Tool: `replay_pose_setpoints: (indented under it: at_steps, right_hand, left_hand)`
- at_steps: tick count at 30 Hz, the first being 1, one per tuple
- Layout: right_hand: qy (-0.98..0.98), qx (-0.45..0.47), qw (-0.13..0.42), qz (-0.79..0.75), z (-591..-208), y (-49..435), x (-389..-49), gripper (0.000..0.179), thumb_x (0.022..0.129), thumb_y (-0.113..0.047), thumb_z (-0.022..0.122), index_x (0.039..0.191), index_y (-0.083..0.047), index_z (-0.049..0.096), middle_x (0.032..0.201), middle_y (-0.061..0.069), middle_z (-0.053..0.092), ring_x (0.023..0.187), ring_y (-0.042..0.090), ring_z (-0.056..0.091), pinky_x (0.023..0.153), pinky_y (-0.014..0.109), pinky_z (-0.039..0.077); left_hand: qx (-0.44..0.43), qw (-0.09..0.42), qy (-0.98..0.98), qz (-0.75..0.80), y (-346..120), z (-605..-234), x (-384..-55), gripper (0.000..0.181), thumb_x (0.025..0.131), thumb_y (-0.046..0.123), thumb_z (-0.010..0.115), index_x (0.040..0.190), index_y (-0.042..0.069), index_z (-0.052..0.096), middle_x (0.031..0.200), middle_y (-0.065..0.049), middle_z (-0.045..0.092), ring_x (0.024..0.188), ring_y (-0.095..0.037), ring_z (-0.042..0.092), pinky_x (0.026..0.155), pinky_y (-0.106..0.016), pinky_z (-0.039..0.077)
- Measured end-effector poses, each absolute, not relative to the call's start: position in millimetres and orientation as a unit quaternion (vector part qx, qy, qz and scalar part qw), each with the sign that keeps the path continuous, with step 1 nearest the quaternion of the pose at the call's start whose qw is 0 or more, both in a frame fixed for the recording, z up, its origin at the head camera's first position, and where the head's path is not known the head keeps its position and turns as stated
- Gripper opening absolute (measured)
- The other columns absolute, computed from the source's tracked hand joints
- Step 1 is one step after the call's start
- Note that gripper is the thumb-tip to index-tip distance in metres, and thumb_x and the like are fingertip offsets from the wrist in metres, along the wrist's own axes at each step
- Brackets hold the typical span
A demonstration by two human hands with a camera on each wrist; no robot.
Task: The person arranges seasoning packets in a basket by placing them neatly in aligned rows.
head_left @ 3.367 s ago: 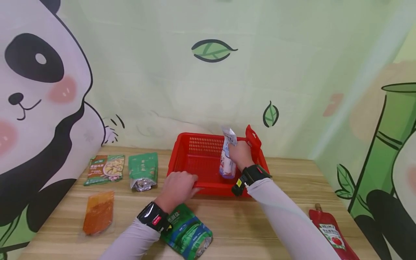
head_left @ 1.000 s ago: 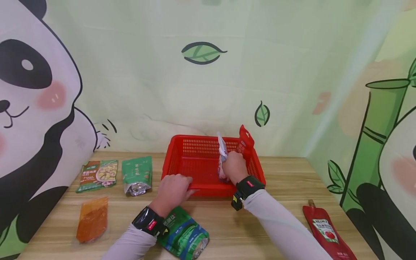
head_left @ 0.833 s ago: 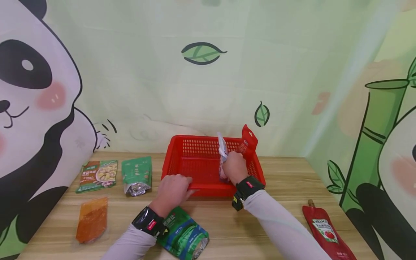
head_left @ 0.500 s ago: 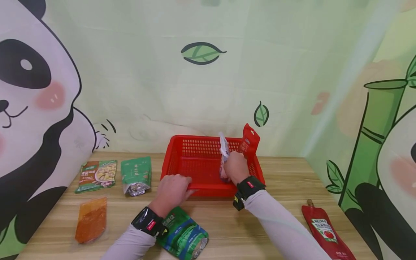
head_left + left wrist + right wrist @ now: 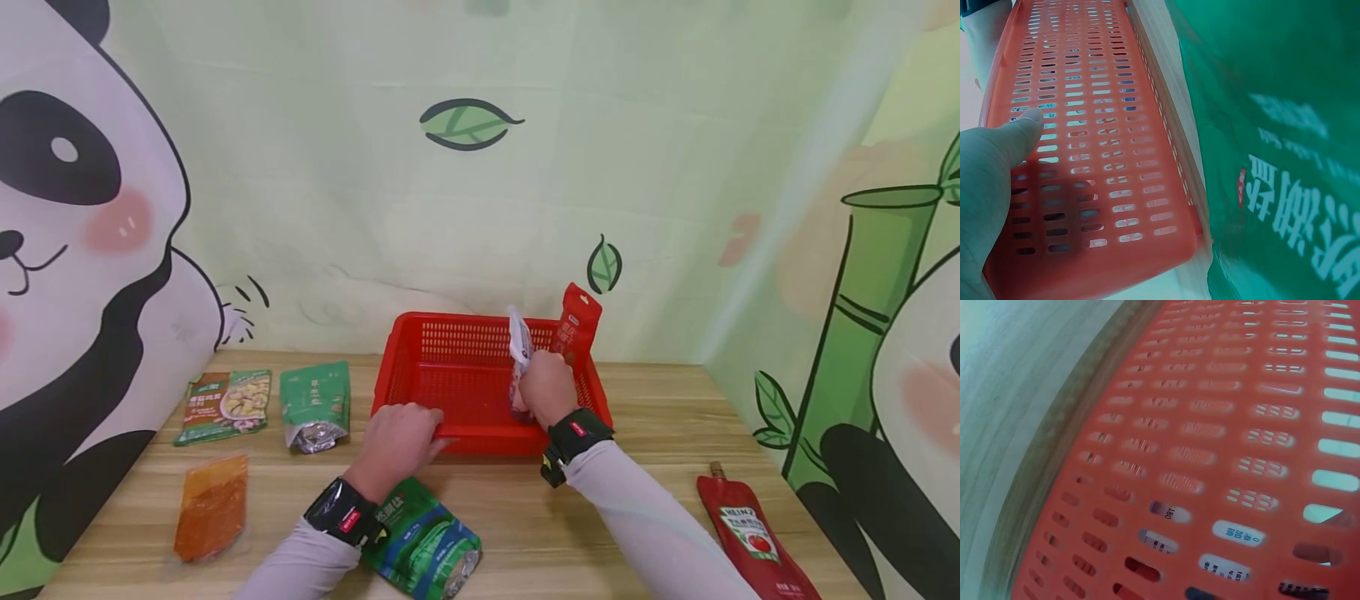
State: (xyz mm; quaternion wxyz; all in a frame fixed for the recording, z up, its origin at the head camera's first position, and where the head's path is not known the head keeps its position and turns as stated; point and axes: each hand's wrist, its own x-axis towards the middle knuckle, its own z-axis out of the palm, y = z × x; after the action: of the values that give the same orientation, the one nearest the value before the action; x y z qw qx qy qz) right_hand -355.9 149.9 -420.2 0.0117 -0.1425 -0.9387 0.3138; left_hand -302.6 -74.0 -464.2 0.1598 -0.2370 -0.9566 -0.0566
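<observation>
A red plastic basket (image 5: 457,446) with slotted walls stands in the middle of the table. My left hand (image 5: 397,440) grips its near rim on the left, with the thumb (image 5: 1025,131) on the outer wall in the left wrist view. Inside the basket at the right, my right hand (image 5: 549,386) holds a white and purple pouch (image 5: 519,346) upright; its fingers are mostly hidden. Just behind that hand a red pouch (image 5: 577,321) stands upright, rising above the rim. Below my left hand lies a green and blue pouch (image 5: 427,542).
At the left lie a brown and green food packet (image 5: 225,406), a green pouch (image 5: 317,404) and an orange-brown clear packet (image 5: 212,508). A red Heinz ketchup pouch (image 5: 753,529) lies at the right. A printed cloth wall (image 5: 337,192) stands behind the wooden table (image 5: 660,408).
My right hand has lowered the white pouch into the basket and shifted it slightly right. The red pouch has swung upright and to the right. My left hand stays on the rim.
</observation>
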Motion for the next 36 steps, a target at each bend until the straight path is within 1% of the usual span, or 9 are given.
replay_pose_setpoints:
  at_steps: [5,8,12,18,23,26,30,36]
  right_hand:
    - [-0.938,-0.142,0.012,0.316,-421.1,150.9,-356.3,0.028,0.089,-0.02,0.08,0.109,-0.005,0.067,0.076,0.01,0.07,0.065,0.029,0.073,0.048,0.025,0.053]
    - [-0.942,-0.131,0.016,0.308,-420.0,152.6,-355.6,0.028,0.087,-0.022,0.082,0.105,-0.005,0.069,0.073,0.009,0.07,0.065,0.029,0.073,0.048,0.025,0.053]
    - [-0.946,-0.117,0.02,0.301,-419.0,155.2,-354.0,0.029,0.085,-0.024,0.083,0.103,-0.006,0.069,0.073,0.009,0.071,0.065,0.029,0.073,0.048,0.025,0.052]
    - [-0.95,-0.108,0.031,0.293,-423.3,156.8,-355.1,0.027,0.086,-0.023,0.082,0.103,-0.006,0.07,0.075,0.01,0.073,0.063,0.027,0.073,0.047,0.024,0.051]
    - [-0.954,-0.104,0.041,0.279,-424.7,157.0,-354.9,0.035,0.085,-0.021,0.083,0.112,-0.004,0.07,0.072,0.007,0.07,0.06,0.025,0.072,0.046,0.023,0.051]
    - [-0.957,-0.099,0.05,0.268,-425.4,157.6,-354.6,0.036,0.082,-0.021,0.086,0.11,-0.004,0.071,0.072,0.007,0.07,0.056,0.023,0.07,0.046,0.023,0.051]
    - [-0.959,-0.092,0.059,0.261,-426.3,158.7,-354.5,0.033,0.079,-0.021,0.088,0.103,-0.005,0.072,0.072,0.006,0.07,0.052,0.02,0.066,0.046,0.024,0.051]
    - [-0.96,-0.089,0.062,0.257,-427.3,158.7,-354.0,0.036,0.078,-0.022,0.089,0.105,-0.005,0.072,0.075,0.007,0.07,0.052,0.019,0.065,0.046,0.023,0.051]
  left_hand:
    - [-0.235,0.158,-0.957,-0.056,-74.1,-464.9,-302.5,0.032,0.082,0.045,0.084,0.081,0.018,0.067,0.058,0.005,0.053,0.052,-0.013,0.046,0.051,-0.025,0.038]
    - [-0.236,0.162,-0.957,-0.055,-74.3,-464.2,-302.2,0.032,0.082,0.046,0.084,0.08,0.018,0.066,0.059,0.005,0.056,0.052,-0.013,0.047,0.051,-0.025,0.039]
    - [-0.235,0.164,-0.956,-0.053,-74.5,-463.8,-302.3,0.033,0.082,0.046,0.084,0.08,0.018,0.066,0.06,0.004,0.059,0.053,-0.014,0.049,0.051,-0.026,0.04]
    - [-0.236,0.163,-0.956,-0.058,-73.9,-463.7,-302.0,0.032,0.082,0.045,0.085,0.08,0.018,0.067,0.059,0.005,0.056,0.052,-0.013,0.047,0.051,-0.025,0.04]
    - [-0.237,0.165,-0.956,-0.058,-73.2,-464.7,-302.1,0.032,0.081,0.045,0.085,0.081,0.018,0.068,0.058,0.006,0.055,0.051,-0.012,0.045,0.051,-0.024,0.04]
    - [-0.237,0.166,-0.955,-0.058,-72.9,-464.9,-302.7,0.032,0.081,0.045,0.085,0.08,0.018,0.068,0.058,0.005,0.057,0.051,-0.012,0.046,0.051,-0.025,0.04]
    - [-0.237,0.169,-0.955,-0.056,-73.2,-465.6,-303.6,0.032,0.082,0.046,0.084,0.08,0.018,0.068,0.06,0.005,0.059,0.052,-0.013,0.048,0.05,-0.025,0.041]
    - [-0.233,0.165,-0.957,-0.053,-73.4,-464.7,-302.6,0.032,0.082,0.046,0.084,0.081,0.018,0.068,0.06,0.004,0.06,0.053,-0.013,0.049,0.051,-0.026,0.041]
